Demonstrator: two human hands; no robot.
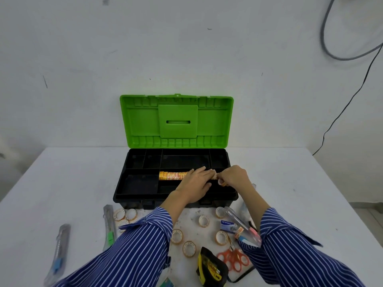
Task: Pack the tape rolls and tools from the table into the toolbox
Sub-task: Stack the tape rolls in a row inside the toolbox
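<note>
Toolbox (145, 195) stands open on the table (62, 183), green lid (176, 121) upright at 12 o'clock. A row of tape rolls (172, 176) lies in its middle tray compartment. Left hand (195, 183) rests flat on the row; right hand (233, 176) pinches its end. Loose tape rolls (189, 248) lie at 6 o'clock.

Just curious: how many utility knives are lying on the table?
2: a blue-slider knife at far left, a green-slider knife beside the left sleeve. Sleeves may hide others.
</note>
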